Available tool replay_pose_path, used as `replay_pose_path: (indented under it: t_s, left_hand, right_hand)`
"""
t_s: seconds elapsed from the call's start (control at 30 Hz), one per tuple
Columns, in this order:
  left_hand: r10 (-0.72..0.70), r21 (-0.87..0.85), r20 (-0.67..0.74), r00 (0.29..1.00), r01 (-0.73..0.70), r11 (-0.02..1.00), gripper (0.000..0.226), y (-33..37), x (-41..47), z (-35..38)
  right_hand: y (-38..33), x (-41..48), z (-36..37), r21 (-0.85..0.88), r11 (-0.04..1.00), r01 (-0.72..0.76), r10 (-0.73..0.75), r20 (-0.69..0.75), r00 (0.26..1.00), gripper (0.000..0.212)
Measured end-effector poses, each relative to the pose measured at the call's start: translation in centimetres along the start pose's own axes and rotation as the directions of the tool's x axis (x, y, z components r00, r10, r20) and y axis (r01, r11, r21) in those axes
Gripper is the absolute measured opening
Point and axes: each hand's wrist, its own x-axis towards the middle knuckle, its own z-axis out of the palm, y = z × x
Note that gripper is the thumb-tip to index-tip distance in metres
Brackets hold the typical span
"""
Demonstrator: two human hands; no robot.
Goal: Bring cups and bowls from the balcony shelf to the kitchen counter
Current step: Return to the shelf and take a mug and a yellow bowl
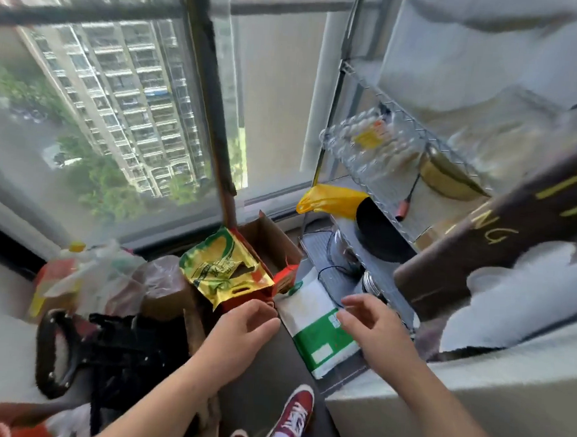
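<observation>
Standing at balcony wire shelf [367,149], left hand [241,329] and right hand [371,326] empty, fingers apart; reaching up for glassware [368,145] seemed next.

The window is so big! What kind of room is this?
Probably an enclosed balcony used for storage, high up in an apartment block. The window looks down on a tall building, a wire shelf holds glassware, and bags and a cardboard box crowd the floor.

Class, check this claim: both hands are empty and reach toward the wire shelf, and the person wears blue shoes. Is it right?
Not quite. The head view shows red shoes, not blue. The rest stands: left hand and right hand are empty, near the wire shelf.
</observation>
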Motion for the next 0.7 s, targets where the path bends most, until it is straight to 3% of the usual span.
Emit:
replay_pose_path:
  t_s: [0.13, 0.33, 0.57, 0.7]
  left_hand:
    - [0.214, -0.049, -0.020, 0.977, -0.215, 0.975, 0.016, 8.7, 5.7, 0.7]
    - [0.394, -0.178, -0.074, 0.916, -0.400, 0.899, 0.013, 18.2, 11.1, 0.5]
    - [0.545, -0.208, -0.109, 0.832, -0.555, 0.806, 0.008, 24.8, 13.8, -1.2]
    - [0.614, -0.247, -0.095, 0.783, -0.616, 0.748, 0.015, 28.1, 15.4, -1.7]
  right_hand:
    - [-4.9, 3.8, -2.8, 0.105, 0.982, 0.157, -0.138, -0.173, 0.975, 0.023]
    - [-10.7, 8.0, -6.2, 0.249, 0.895, 0.371, -0.263, -0.377, 0.888, 0.014]
    - [-14.3, 8.8, -8.8, 0.363, 0.802, 0.474, -0.243, -0.526, 0.815, 0.018]
    - [-15.1, 9.0, -10.3, 0.375, 0.778, 0.505, -0.210, -0.602, 0.770, 0.009]
